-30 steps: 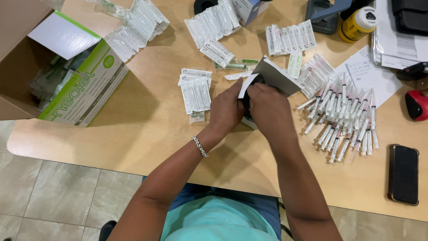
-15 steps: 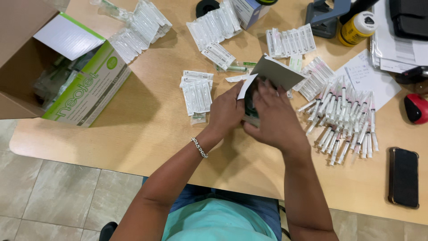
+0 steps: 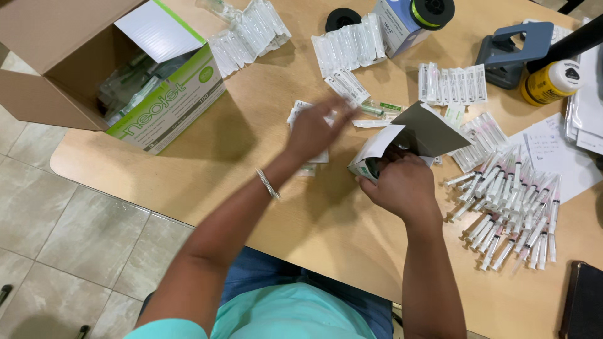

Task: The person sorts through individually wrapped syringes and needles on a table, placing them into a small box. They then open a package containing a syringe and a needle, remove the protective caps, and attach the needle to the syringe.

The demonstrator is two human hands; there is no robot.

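Head view. Your right hand [image 3: 402,188] closes around a small open carton [image 3: 402,141], flap up, at the middle of the table [image 3: 157,182]. Your left hand [image 3: 314,129], fingers spread and holding nothing, hovers over a stack of flat sealed packets [image 3: 308,116] just left of the carton. Judged by layout, the work is partly done: a heap of loose syringes [image 3: 515,201] lies right of the carton, while rows of wrapped syringes [image 3: 452,83] and a cardboard box [image 3: 107,63] of stock remain. Bare tabletop lies near the front edge; the far side is crowded.
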